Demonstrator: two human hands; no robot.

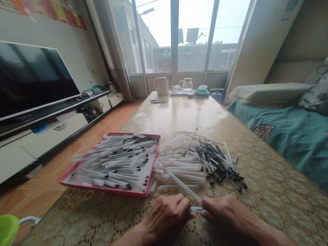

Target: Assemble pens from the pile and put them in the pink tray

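Observation:
My left hand (170, 218) and my right hand (227, 213) are close together at the table's near side, fingers closed on a thin whitish pen piece (196, 209) that shows between them. Just beyond my hands lies a pile of white tubes (182, 169), one slanting down toward my right fingers. To its right is a heap of dark refills (212, 155) with small black caps (240, 188) around its near edge. A pink-edged tray (103, 190) on the left holds many white pens with black ends (120, 153).
The patterned table (273, 190) stretches toward the window, with a beige pitcher (161, 86), a glass jug (187, 85) and a tissue pack (202, 91) at its far end. A green stool (3, 234) stands at the left; a teal-covered sofa (291, 138) is on the right.

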